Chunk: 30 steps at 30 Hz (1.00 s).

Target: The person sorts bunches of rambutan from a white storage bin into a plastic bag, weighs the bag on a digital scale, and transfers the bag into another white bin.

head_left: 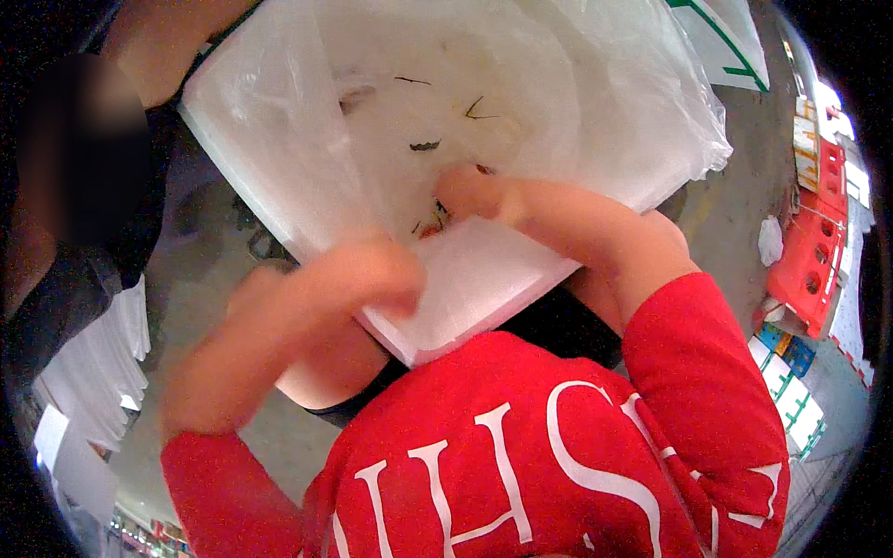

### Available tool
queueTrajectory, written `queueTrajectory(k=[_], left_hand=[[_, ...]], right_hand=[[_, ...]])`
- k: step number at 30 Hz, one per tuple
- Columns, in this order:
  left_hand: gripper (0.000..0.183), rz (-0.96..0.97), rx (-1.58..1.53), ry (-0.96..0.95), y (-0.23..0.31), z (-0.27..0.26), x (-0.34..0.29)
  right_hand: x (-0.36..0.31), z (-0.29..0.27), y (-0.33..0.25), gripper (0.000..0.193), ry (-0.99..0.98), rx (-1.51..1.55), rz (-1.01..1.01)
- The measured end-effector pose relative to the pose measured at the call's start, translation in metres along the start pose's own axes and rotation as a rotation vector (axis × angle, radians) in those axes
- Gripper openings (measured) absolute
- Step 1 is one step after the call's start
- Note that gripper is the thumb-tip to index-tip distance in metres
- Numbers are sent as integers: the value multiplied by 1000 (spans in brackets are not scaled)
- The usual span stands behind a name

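A white box (465,293) lined with clear plastic film (642,84) stands before me, its near corner close to my lap. My right hand (470,192) reaches over it, fingers curled together and pointing down; whatever they pinch is too small and hidden to name. Just beside those fingertips lies a small reddish-brown bit (430,229). My left hand (386,274) is over the box's near left edge, bent at the wrist and smeared by motion. Farther in, a dark shred (425,146) and thin dark twig-like pieces (479,110) rest on the pale bottom.
At the left, another person in dark clothing (112,177) sits close, a bare arm along the box's far left side. White sheets or boxes (93,391) are stacked lower left. A red plastic barrier (809,270) and green-taped white boxes (791,400) stand at the right.
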<state>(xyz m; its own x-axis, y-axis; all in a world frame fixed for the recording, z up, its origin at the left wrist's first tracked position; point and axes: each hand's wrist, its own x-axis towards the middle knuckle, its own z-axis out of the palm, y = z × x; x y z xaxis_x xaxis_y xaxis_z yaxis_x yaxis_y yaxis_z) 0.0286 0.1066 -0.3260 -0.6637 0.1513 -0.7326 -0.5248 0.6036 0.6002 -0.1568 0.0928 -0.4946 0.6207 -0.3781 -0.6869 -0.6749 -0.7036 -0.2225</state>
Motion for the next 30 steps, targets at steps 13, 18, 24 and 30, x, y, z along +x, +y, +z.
queueTrajectory(k=[13,18,24,30], left_hand=[[26,-206,-85,542,-5,-3,48],[25,-277,72,412,-42,20,139],[28,-314,147,-69,-34,42,183],[43,-656,-165,456,-102,-68,133]], right_hand=[[-26,-63,41,40,-190,696,353],[-24,-24,30,37,-202,206,118],[-19,-35,63,29,-195,406,226],[-93,-125,81,29,-94,780,121]])
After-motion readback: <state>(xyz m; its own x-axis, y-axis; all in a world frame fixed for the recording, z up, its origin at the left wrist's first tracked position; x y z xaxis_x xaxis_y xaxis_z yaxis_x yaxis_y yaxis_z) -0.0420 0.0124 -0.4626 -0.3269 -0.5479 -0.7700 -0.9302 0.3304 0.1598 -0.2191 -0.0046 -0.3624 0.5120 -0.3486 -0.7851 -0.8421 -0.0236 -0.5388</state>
